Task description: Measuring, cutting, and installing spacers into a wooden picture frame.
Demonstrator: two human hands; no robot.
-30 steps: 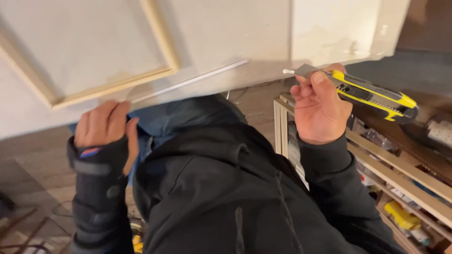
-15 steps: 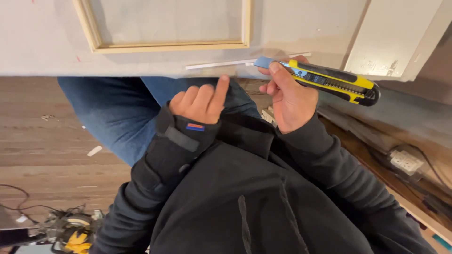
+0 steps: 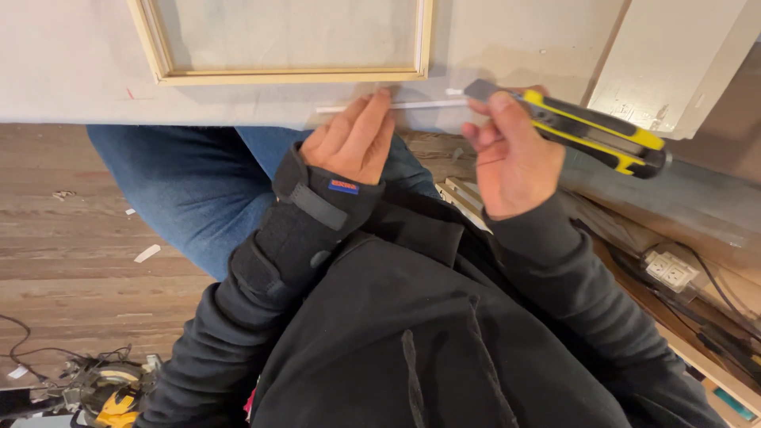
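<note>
Head view, looking down over a black hooded top and blue jeans. Right hand is clenched around a yellow-and-black utility knife, the blade end resting at the right tip of a thin white strip. That strip lies along the lower margin of a pale panel, just below a light wooden frame. Left hand, its wrist wrapped in a black brace, lies flat with fingers extended — fingertips pressing on the strip, grasping nothing.

A clean cut here would likely call for a shallow blade angle, steady downward pressure from the flat hand, and the holding fingers kept off the blade's line, since they sit close to it.

Edges and room: the panel's lower edge runs just under the strip, and a second pale board rises at right. Wooden floor lies open at left; a power strip with cables and a yellow tool crowd the right side and the lower left corner.
</note>
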